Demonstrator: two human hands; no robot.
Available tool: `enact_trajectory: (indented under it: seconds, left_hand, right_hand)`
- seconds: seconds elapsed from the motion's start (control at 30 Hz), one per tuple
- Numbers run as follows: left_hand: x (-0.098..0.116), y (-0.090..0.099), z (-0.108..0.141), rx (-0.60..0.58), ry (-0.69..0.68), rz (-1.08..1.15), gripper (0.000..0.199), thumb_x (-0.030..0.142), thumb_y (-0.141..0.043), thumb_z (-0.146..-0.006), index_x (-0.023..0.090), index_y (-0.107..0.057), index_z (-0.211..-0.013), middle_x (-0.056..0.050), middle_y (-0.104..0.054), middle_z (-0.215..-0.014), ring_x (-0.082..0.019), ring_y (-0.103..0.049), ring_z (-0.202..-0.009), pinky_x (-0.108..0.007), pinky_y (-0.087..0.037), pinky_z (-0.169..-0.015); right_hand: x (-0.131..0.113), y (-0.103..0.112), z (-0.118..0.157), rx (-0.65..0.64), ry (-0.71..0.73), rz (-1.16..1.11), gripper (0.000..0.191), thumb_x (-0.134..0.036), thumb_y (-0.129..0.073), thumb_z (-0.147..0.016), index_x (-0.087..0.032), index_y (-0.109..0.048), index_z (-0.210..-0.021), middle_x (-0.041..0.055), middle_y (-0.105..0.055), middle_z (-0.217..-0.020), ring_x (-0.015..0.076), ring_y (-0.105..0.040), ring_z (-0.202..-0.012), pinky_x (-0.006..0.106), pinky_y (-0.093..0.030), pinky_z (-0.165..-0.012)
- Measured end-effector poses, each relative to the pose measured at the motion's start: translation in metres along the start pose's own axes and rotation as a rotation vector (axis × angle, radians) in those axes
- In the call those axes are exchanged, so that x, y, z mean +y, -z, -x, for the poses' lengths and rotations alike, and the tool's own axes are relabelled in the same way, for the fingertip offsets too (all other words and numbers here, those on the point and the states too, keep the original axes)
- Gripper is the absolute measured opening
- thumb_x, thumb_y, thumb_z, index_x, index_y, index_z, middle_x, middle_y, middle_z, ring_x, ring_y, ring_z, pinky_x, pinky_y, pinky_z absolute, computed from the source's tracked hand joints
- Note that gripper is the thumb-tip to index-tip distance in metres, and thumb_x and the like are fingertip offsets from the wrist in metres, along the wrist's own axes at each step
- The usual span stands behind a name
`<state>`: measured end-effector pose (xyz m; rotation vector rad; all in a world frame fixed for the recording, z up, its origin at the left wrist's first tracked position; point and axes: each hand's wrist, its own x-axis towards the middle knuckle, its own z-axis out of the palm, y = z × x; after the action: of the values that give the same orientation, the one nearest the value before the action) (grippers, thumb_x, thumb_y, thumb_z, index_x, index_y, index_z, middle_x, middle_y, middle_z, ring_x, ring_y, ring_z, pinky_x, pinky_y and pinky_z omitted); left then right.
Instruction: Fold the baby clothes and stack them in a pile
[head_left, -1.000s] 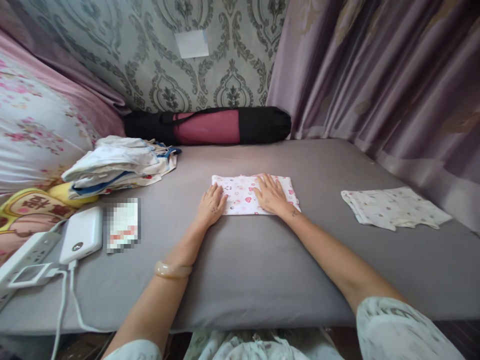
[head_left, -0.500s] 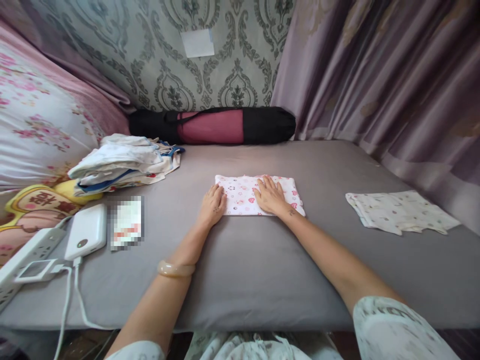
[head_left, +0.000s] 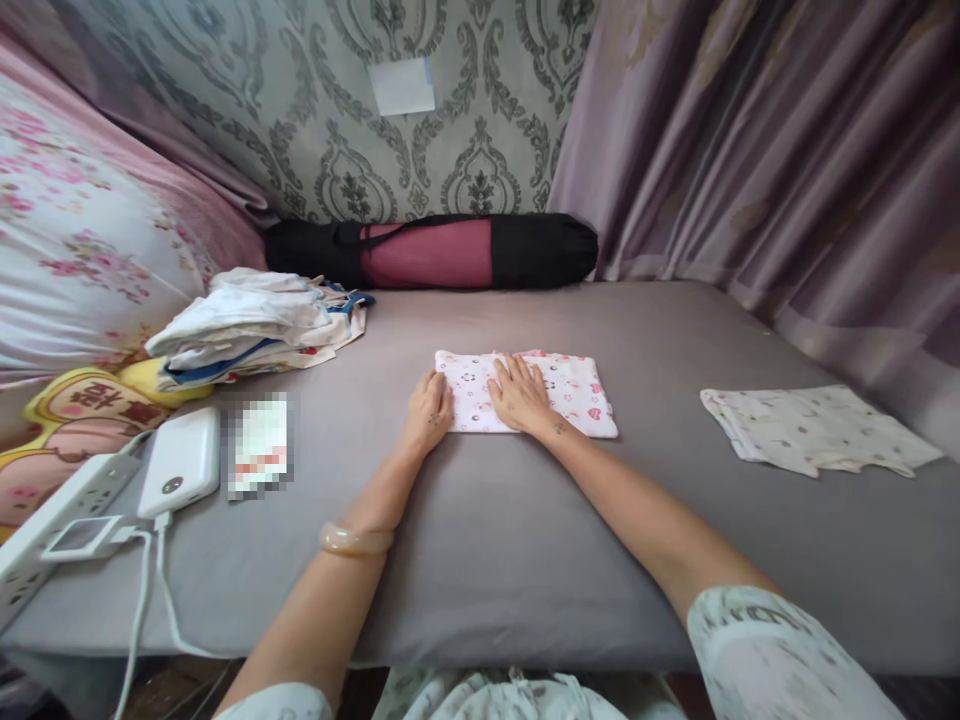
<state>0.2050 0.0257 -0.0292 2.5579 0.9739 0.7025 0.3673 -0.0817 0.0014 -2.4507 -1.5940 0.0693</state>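
A white cloth with a pink print [head_left: 574, 400], folded into a flat rectangle, lies on the grey sheet [head_left: 480, 560] in front of me. My right hand [head_left: 519, 393] rests flat on top of it, left of its middle, fingers spread and pointing away from me. At the cloth's left edge lies my left hand [head_left: 430, 412], fingers stretched forward and touching that edge. A pale bangle [head_left: 355, 541] circles my left wrist. Neither hand grips anything.
To the right lies a white patterned garment [head_left: 821, 428]. At the left are stacked clothes [head_left: 255, 320], a yellow cushion [head_left: 82, 420], a white power bank [head_left: 180, 462], a power strip [head_left: 60, 530] and a blurred card [head_left: 259, 445]. A black-and-maroon long bag [head_left: 427, 252] lies along the wall.
My right hand has slid left across the folded cloth, baring more of its right part. My left hand stays at the left edge. The whole view has shifted slightly.
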Motion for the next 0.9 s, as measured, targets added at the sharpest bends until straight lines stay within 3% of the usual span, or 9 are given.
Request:
enact_trajectory:
  seconds: [0.13, 0.3, 0.47, 0.7, 0.9]
  left_hand:
    - [-0.001, 0.001, -0.001, 0.008, 0.012, 0.024, 0.038, 0.025, -0.035, -0.094, 0.014, -0.047, -0.128, -0.017, -0.052, -0.135, -0.024, -0.047, -0.128, -0.042, -0.039, -0.11]
    - [-0.001, 0.003, -0.001, 0.036, 0.008, 0.048, 0.034, 0.02, -0.036, -0.092, 0.017, -0.048, -0.124, -0.015, -0.056, -0.129, -0.022, -0.05, -0.124, -0.041, -0.041, -0.107]
    - [0.001, 0.005, -0.002, 0.051, 0.045, 0.074, 0.033, 0.016, -0.034, -0.092, 0.016, -0.051, -0.12, -0.014, -0.059, -0.122, -0.02, -0.053, -0.118, -0.036, -0.042, -0.105]
    - [-0.003, 0.001, -0.004, 0.148, 0.175, 0.225, 0.033, 0.012, -0.037, -0.089, 0.015, -0.054, -0.117, -0.015, -0.061, -0.119, -0.024, -0.056, -0.116, -0.044, -0.041, -0.105]
    - [-0.005, -0.002, -0.004, 0.221, 0.186, 0.288, 0.03, 0.016, -0.037, -0.089, 0.016, -0.055, -0.113, -0.014, -0.063, -0.115, -0.023, -0.057, -0.114, -0.044, -0.04, -0.105]
  right_hand:
    - [-0.016, 0.005, -0.007, 0.013, 0.012, -0.011, 0.057, -0.035, -0.024, -0.098, -0.009, -0.034, -0.148, 0.0157, -0.023, -0.158, 0.0283, -0.017, -0.146, 0.051, -0.01, -0.117]
    - [-0.038, -0.005, -0.012, 0.033, 0.093, -0.057, 0.059, -0.039, -0.022, -0.099, -0.009, -0.033, -0.149, 0.0132, -0.026, -0.158, 0.0253, -0.017, -0.146, 0.046, -0.01, -0.118]
    - [-0.039, -0.014, -0.011, 0.063, 0.089, -0.053, 0.058, -0.039, -0.023, -0.1, -0.008, -0.033, -0.148, 0.0132, -0.029, -0.156, 0.0254, -0.02, -0.145, 0.045, -0.009, -0.118]
    - [-0.045, -0.005, -0.014, 0.065, 0.074, -0.046, 0.055, -0.034, -0.03, -0.098, -0.005, -0.04, -0.144, 0.0165, -0.035, -0.153, 0.0281, -0.026, -0.142, 0.047, -0.014, -0.116]
    - [-0.061, -0.008, -0.019, 0.105, 0.138, -0.072, 0.054, -0.032, -0.032, -0.098, -0.004, -0.039, -0.144, 0.0163, -0.035, -0.153, 0.0269, -0.025, -0.143, 0.045, -0.013, -0.116]
